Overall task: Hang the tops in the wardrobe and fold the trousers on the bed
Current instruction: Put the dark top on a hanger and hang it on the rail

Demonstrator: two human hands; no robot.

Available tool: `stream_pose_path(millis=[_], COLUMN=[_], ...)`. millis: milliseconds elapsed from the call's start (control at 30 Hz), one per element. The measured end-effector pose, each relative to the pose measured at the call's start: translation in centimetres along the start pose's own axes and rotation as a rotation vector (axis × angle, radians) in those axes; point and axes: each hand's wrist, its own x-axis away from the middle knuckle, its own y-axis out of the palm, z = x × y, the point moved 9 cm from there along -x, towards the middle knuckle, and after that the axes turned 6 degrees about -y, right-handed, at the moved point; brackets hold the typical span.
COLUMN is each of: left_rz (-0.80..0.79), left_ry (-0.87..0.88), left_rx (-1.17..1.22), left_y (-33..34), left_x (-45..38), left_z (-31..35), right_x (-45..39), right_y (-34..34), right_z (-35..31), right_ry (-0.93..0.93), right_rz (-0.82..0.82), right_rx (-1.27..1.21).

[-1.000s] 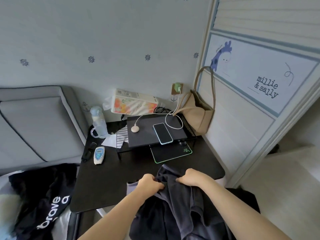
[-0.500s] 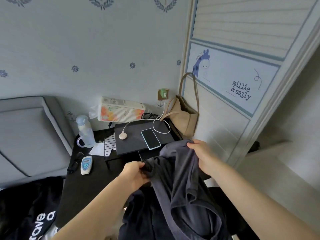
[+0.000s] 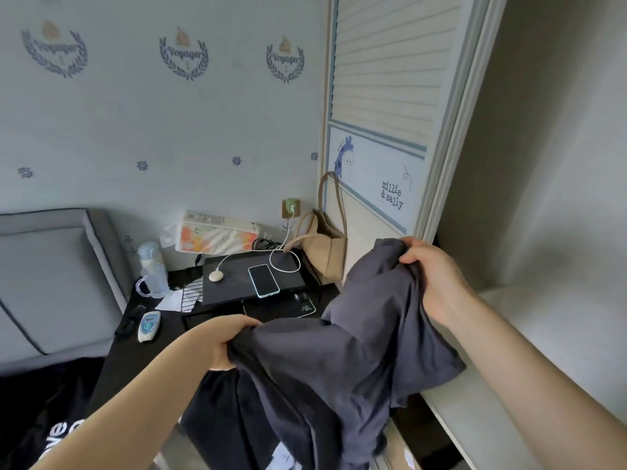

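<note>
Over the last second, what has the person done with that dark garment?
Both hands, left and right, lifted the dark grey garment off the table and spread apart, the right carrying it toward the open wardrobe. Both kept their grip; the phone stayed put.

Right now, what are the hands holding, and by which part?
Both grip one dark grey garment. Left hand bunches its lower left edge; right hand clutches the raised top edge. Which part of the garment that is cannot be told.
</note>
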Motion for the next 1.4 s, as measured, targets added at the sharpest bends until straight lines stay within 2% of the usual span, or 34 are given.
stream_pose_path(millis=[100,167,267,367,500,567,600,700,767,800,900,933,1000,1067,1167,1233,1400], left_rz=[0.026,0.049,0.001,-0.055,-0.161,-0.211,-0.240,-0.324,-0.366,-0.385,-0.398,-0.384,-0.343,-0.295,-0.211,-0.172,-0.048], left_ry=[0.169,0.344,0.572,0.733,0.892,0.961,0.995,1.072,1.114,1.135,1.187,1.193,1.210,1.212,1.164,1.084,0.927], left_rx=[0.088,0.174,0.259,0.255,0.221,0.180,0.153,0.088,0.060,0.052,0.043,0.051,0.064,0.075,0.118,0.185,0.280], left_y=[1.7,2.6,4.9,7.1,10.9,12.9,13.9,16.1,16.7,16.8,16.2,15.8,14.4,12.7,9.2,6.9,5.2], left_x=[2.6,5.1,9.8,14.3,20.4,23.1,24.4,27.5,29.4,30.2,32.2,32.6,33.2,33.1,31.6,29.7,25.3], left_z=[1.4,4.0,8.1,11.6,14.6,15.4,15.7,16.2,16.6,16.8,17.8,18.2,19.1,19.8,20.0,19.8,19.4], right_x=[3.0,4.3,5.3,6.8,9.6,10.1,9.8,8.8,8.9,9.0,9.7,9.9,9.6,8.6,6.9,6.5,6.7], right_y=[-2.3,-3.6,-5.4,-6.3,-6.9,-6.8,-6.9,-6.3,-4.2,-2.8,2.3,3.6,5.8,6.1,4.0,2.5,1.4], right_z=[-0.6,-1.0,-1.3,1.0,3.6,4.2,4.3,4.5,4.9,4.8,4.4,4.1,3.0,0.7,-3.1,-5.8,-13.3], right_ry=[0.005,-0.003,0.033,0.260,0.566,0.653,0.659,0.586,0.518,0.480,0.341,0.287,0.132,-0.055,-0.182,-0.214,-0.248], right_rz=[-0.012,-0.006,-0.063,-0.211,-0.513,-0.561,-0.523,-0.312,-0.284,-0.315,-0.575,-0.628,-0.656,-0.601,-0.467,-0.415,-0.236], right_rx=[0.103,0.253,0.478,0.685,0.722,0.697,0.711,0.761,0.693,0.606,0.372,0.392,0.619,0.855,1.064,1.051,0.758])
